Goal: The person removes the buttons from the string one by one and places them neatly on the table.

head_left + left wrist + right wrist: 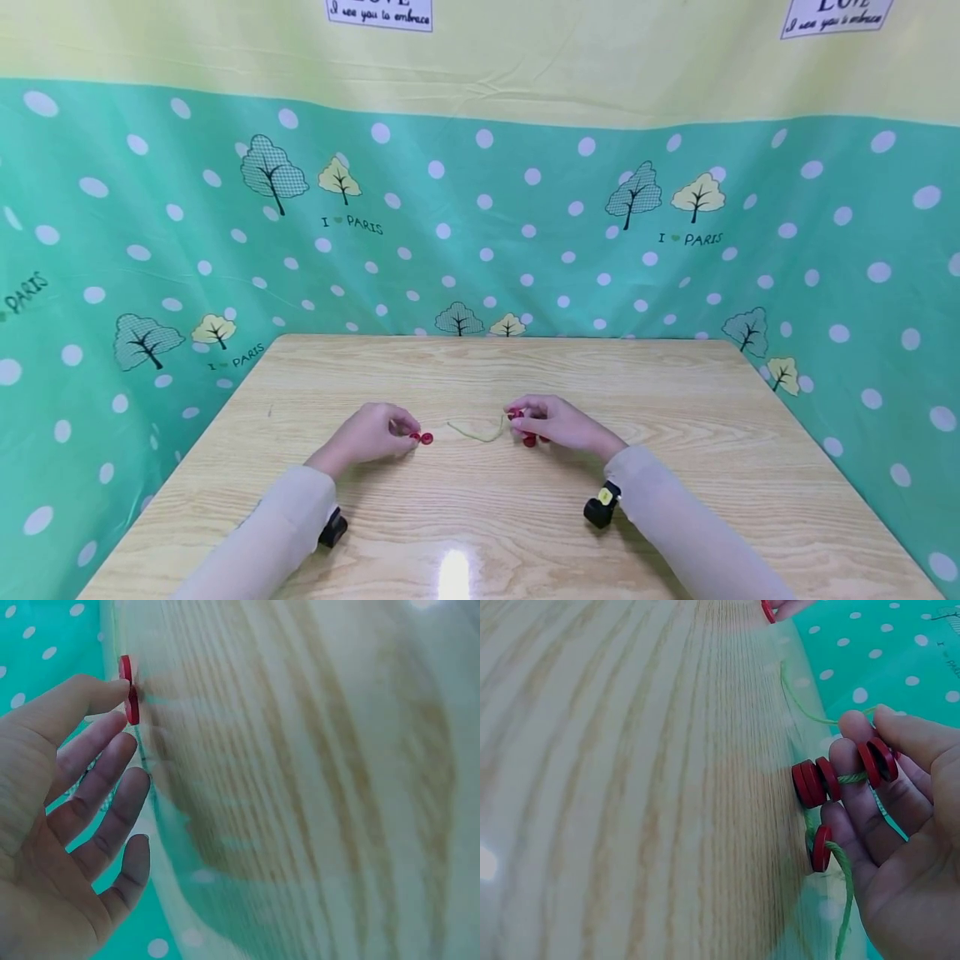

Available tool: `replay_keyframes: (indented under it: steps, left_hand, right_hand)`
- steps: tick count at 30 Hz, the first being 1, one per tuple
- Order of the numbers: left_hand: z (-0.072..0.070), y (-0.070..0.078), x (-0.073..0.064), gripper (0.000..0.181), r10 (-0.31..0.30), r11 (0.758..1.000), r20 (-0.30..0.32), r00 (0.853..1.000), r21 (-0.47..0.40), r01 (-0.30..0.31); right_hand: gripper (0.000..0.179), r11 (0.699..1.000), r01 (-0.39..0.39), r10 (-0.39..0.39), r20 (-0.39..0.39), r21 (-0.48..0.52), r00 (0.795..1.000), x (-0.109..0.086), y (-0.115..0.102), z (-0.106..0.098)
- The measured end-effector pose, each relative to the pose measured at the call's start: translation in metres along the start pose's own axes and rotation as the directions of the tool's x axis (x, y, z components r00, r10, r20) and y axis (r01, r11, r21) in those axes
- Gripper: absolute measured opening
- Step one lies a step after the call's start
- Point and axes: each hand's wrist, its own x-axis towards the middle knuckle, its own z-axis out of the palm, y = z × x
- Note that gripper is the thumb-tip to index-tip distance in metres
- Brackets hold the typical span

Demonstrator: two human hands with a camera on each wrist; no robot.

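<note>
My left hand (377, 432) is at the left of the table's middle, thumb and forefinger at a red button (133, 706). A second red button (427, 438) lies right beside it on the table. My right hand (552, 422) pinches a green string (807, 712) between thumb and forefinger. Several red buttons (810, 782) are threaded on that string, in small groups by the fingers and below them. The string's free end (468, 434) curves leftward over the wood between the hands. From the head, the right fingers partly hide the threaded buttons.
The wooden table (465, 517) reaches back to a green dotted cloth (487, 250), which also hangs along both sides. A black wrist camera (602, 506) is strapped at the right cuff, and another (333, 528) at the left.
</note>
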Motion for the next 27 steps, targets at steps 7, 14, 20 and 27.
replay_keyframes:
  steps: [7, 14, 20, 27]
  left_hand:
    - [-0.002, 0.011, 0.006, 0.015, -0.005, 1.000, -0.035, 0.999, -0.001, 0.005]
    - [-0.001, 0.031, 0.014, 0.017, 0.057, 0.996, -0.007, 0.998, -0.068, -0.057]
    - [0.006, 0.046, 0.022, 0.020, 0.095, 0.990, 0.016, 0.995, -0.111, -0.093]
    - [0.017, 0.059, 0.035, 0.020, 0.165, 0.982, 0.000, 0.986, -0.093, -0.164]
  right_hand:
    - [0.037, 1.000, 0.008, -0.008, -0.008, -0.007, 1.000, 0.001, 0.002, 0.000]
    - [0.038, 1.000, 0.017, -0.017, -0.003, -0.014, 1.000, 0.001, -0.001, 0.001]
    - [0.039, 1.000, 0.001, -0.001, -0.005, -0.030, 1.000, 0.001, -0.003, 0.002]
    - [0.039, 0.999, -0.007, 0.006, -0.014, -0.038, 1.000, 0.000, -0.005, 0.003]
